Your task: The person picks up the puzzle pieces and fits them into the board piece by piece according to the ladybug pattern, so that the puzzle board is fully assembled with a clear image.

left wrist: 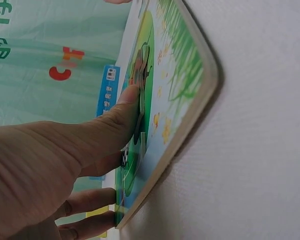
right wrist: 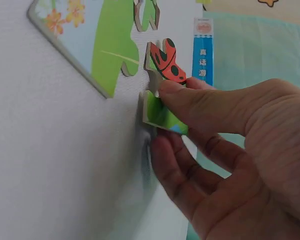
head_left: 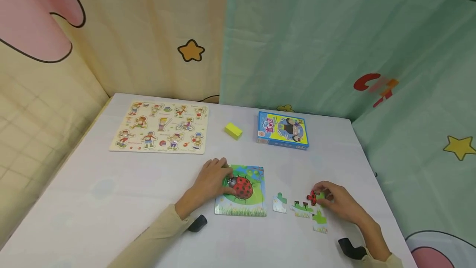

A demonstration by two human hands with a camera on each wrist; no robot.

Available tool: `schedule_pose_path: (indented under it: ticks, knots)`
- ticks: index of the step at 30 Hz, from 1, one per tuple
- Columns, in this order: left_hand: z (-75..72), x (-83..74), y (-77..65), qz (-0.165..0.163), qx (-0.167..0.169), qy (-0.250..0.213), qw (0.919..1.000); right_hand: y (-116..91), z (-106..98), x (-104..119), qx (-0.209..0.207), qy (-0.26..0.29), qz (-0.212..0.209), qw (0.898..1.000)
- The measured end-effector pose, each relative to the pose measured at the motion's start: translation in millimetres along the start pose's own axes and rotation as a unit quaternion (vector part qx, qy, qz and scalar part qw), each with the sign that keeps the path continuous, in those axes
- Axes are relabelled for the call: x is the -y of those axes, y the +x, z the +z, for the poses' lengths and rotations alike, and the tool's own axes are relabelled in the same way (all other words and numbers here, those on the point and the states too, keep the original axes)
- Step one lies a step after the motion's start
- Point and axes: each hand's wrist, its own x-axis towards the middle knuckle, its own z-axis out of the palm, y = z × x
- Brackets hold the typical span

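A square ladybird jigsaw (head_left: 241,208) lies on the table, and the left hand (head_left: 213,177) rests on its left side. In the left wrist view the thumb (left wrist: 125,102) touches a raised edge on the ladybird picture, while other fingers reach the board's edge. The right hand (head_left: 336,199) pinches a red and green jigsaw piece (right wrist: 165,115) with black spots, tilted above the white tabletop. Beside that hand lie loose pieces: a pale blue corner piece (head_left: 279,205), a grass piece (head_left: 303,210) and a green piece (head_left: 320,223).
A board with pictures of children (head_left: 160,129) lies at the back left. A yellow block (head_left: 233,131) and a blue and yellow box (head_left: 283,130) stand toward the back. Patterned curtains (head_left: 290,53) hang behind the table (head_left: 111,202). Black camera mounts (head_left: 198,223) sit at the wrists.
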Motion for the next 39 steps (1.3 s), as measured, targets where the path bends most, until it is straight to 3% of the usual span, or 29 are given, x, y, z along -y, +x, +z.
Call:
schedule_pose_path:
  ticks: [8, 14, 25, 32, 39]
  knots:
    - [-2.6, -2.0, 0.0, 0.001, 0.004, 0.010, 0.9999, 8, -4, 11, -0.019, 0.079, -0.030, 0.996]
    - [-1.7, -1.3, 1.0, 0.002, 0.000, 0.011, 0.9999, 25, 5, 26, -0.019, 0.115, -0.035, 0.993]
    - [-0.7, -1.2, 1.2, -0.007, 0.007, 0.009, 0.9999, 58, 30, 69, 0.025, 0.128, -0.060, 0.990]
    - [-0.7, -3.2, 0.3, -0.009, 0.018, -0.003, 0.9998, 72, 44, 87, 0.055, 0.153, -0.068, 0.984]
    - [-2.3, -2.0, 0.4, -0.005, 0.005, -0.004, 1.0000, 87, 55, 101, 0.093, 0.158, -0.091, 0.979]
